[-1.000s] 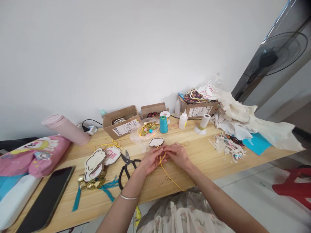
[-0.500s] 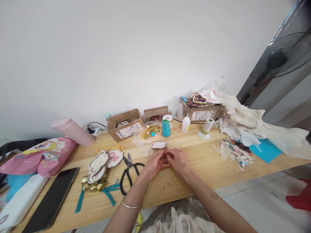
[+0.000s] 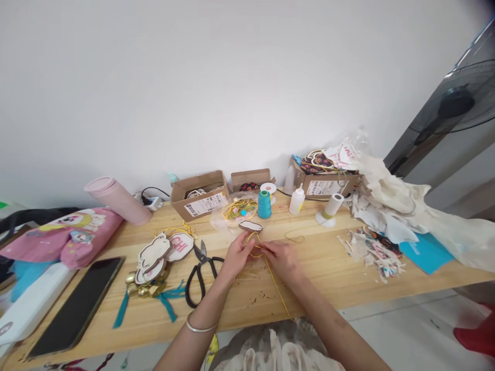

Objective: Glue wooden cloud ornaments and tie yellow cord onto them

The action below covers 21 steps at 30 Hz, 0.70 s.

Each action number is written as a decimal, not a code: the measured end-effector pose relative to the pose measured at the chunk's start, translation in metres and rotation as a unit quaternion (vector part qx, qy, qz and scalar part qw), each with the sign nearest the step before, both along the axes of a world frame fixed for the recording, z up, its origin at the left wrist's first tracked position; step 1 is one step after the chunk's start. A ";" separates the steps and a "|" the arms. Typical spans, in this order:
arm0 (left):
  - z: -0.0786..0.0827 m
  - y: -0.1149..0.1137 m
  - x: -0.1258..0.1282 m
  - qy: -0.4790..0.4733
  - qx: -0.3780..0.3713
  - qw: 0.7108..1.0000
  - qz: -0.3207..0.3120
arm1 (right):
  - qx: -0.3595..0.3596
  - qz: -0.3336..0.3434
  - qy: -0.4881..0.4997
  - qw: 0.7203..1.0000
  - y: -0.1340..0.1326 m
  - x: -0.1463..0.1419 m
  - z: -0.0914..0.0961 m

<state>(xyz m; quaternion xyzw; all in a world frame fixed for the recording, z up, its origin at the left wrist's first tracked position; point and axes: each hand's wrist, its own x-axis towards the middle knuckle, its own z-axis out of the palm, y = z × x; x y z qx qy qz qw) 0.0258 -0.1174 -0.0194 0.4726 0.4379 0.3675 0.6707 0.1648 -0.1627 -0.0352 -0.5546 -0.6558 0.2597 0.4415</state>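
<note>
My left hand (image 3: 240, 253) pinches a yellow cord (image 3: 274, 275) close to a small white cloud-shaped tag (image 3: 250, 226) with a brown edge. The tag stands tilted just beyond my fingertips. My right hand (image 3: 284, 258) is closed on the same cord, which makes a loop between both hands. Its loose end trails down toward the table's front edge. Black-handled scissors (image 3: 201, 273) lie partly open left of my left forearm. Further left is a stack of similar tags (image 3: 157, 255), one with pink letters, above gold bells (image 3: 144, 290) and teal ribbons (image 3: 170, 304).
Behind my hands stand a teal thread cone (image 3: 264, 205), a white squeeze bottle (image 3: 297, 200) and a white spool (image 3: 330, 208). Cardboard boxes (image 3: 201, 203) line the wall. Scraps (image 3: 375, 252) and white cloth (image 3: 417, 201) lie right; a phone (image 3: 79, 304) and pink tumbler (image 3: 119, 200) left.
My hands have moved slightly apart, widening the cord loop between them. The tag has tipped and now shows a narrower face. The camera view has shifted a little.
</note>
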 end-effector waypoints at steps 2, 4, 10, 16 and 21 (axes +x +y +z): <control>0.000 -0.002 0.001 -0.034 -0.017 0.999 -0.007 | 0.021 -0.020 -0.045 0.999 0.000 -0.003 0.001; 0.003 -0.007 0.003 -0.090 -0.067 0.993 -0.032 | 0.012 -0.040 -0.017 0.999 0.001 -0.006 0.000; 0.018 -0.015 0.009 -0.153 -0.197 0.958 -0.141 | -0.018 -0.145 0.137 0.980 0.013 0.005 -0.002; 0.027 0.000 -0.007 0.005 -0.102 0.983 -0.152 | -0.078 -0.217 0.360 0.904 0.026 0.047 0.016; 0.024 0.014 -0.020 0.114 -0.024 0.985 -0.126 | -0.076 -0.228 0.493 0.836 0.028 0.064 0.024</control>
